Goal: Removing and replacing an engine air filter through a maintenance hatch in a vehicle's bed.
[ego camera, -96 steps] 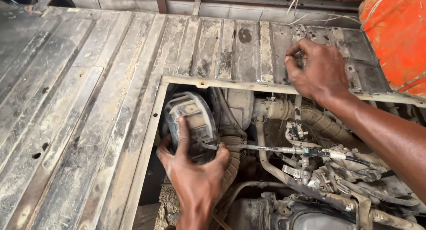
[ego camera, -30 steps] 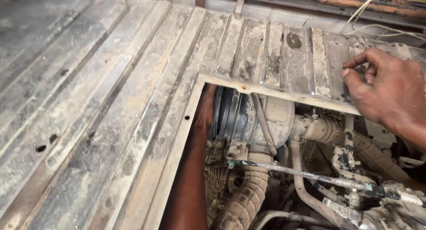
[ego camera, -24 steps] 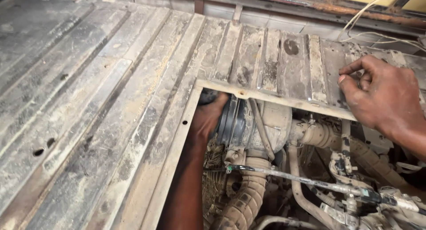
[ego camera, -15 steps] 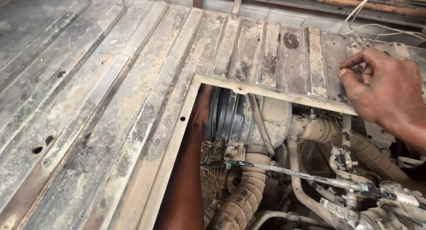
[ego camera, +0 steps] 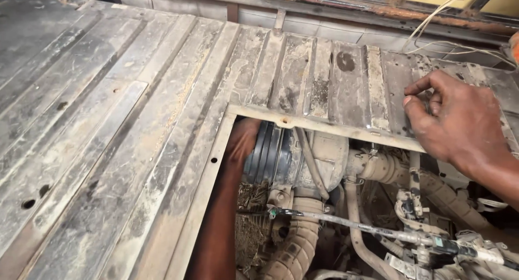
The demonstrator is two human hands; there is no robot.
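- Head view: the left hand [ego camera: 242, 142] reaches down through the floor opening [ego camera: 259, 113] and presses against the black ribbed end of the housing [ego camera: 292, 161]. The fingers go behind it, so I cannot tell whether they grip it or only touch.
- The right hand [ego camera: 459, 123] rests on the ribbed floor panel [ego camera: 319, 69] at the far edge of the opening, fingers loosely curled with the forefinger out; whether it pinches anything small I cannot tell.
- To work well here, I judge the right hand should brace firm on the panel while the left feels round the housing, keeping clear of the thin rod [ego camera: 367, 228] beneath.
- The housing sits just under the opening's far left corner: dusty, tan body, dark ribbed band, with a corrugated hose [ego camera: 294, 247] running down from it.
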